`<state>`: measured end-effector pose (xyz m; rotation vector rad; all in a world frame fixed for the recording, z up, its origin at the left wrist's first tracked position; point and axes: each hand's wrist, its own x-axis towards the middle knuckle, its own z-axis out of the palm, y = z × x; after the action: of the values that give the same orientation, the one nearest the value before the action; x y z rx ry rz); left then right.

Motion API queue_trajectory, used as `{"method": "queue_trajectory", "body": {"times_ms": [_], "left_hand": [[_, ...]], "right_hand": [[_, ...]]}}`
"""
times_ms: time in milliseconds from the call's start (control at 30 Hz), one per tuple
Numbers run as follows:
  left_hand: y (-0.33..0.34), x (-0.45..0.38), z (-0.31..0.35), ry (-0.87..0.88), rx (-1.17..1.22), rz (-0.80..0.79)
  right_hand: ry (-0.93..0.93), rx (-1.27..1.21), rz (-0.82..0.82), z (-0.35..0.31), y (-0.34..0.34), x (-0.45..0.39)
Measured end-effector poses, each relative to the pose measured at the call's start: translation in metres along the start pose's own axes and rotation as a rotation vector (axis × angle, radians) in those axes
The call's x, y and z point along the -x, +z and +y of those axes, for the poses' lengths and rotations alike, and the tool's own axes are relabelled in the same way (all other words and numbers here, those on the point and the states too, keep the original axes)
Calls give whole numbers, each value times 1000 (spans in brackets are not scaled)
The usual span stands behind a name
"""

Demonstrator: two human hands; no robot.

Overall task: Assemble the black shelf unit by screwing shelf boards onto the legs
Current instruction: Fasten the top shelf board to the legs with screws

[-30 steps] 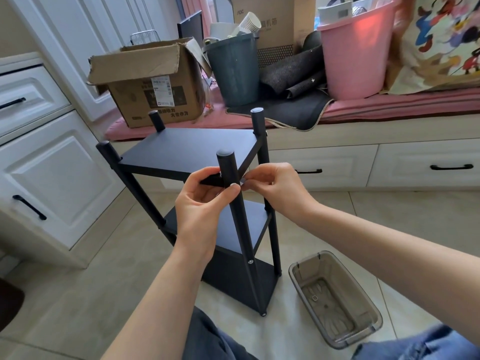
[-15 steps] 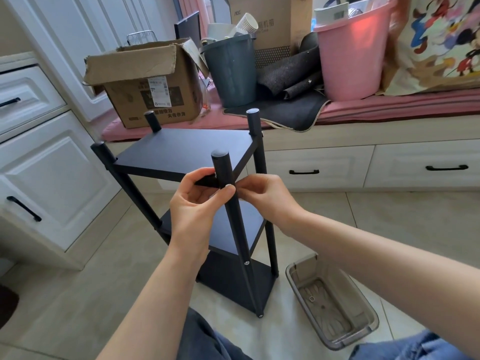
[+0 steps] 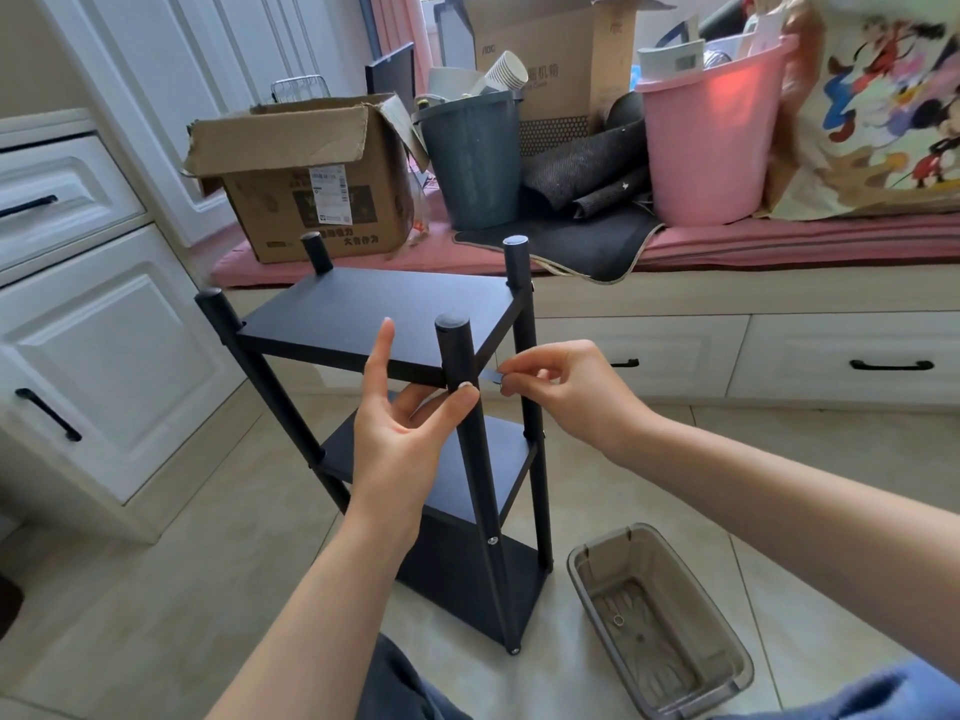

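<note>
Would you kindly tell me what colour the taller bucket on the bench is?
Pink; the bucket shows clearly in the head view.

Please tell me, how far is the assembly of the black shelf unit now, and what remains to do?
Mostly built: the shelf unit stands on four legs with three boards in place, and a screw head shows low on the near leg. In hand: the left hand steadies that leg at the top board, while the right hand pinches a small dark tool there. Left: apparently finishing this corner; other joints cannot be judged.
</note>
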<state>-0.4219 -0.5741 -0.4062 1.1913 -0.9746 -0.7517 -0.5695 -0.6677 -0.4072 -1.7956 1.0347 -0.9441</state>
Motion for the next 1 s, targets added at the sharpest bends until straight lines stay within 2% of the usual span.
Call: {"method": "queue_trajectory", "body": {"times_ms": [167,333,633,767,867,1000], "left_hand": [[1,-1,1,-14,-2,23],[1,-2,0,-14,21,55],[3,-2,-2,0,1,79],[3,-3,-2,2,11,88],[3,-4,-1,9,20,86],[4,-3,0,8,50,74]], "right_hand": [[-73,105,-20,-12,-8,-9],[42,-62,-25,-2,0,-7],[11,-132,25,3,6,-6],[108,-283,-3,9,22,1],[129,-273,-77,13,37,3],[106,-195,-77,11,40,-2]]}}
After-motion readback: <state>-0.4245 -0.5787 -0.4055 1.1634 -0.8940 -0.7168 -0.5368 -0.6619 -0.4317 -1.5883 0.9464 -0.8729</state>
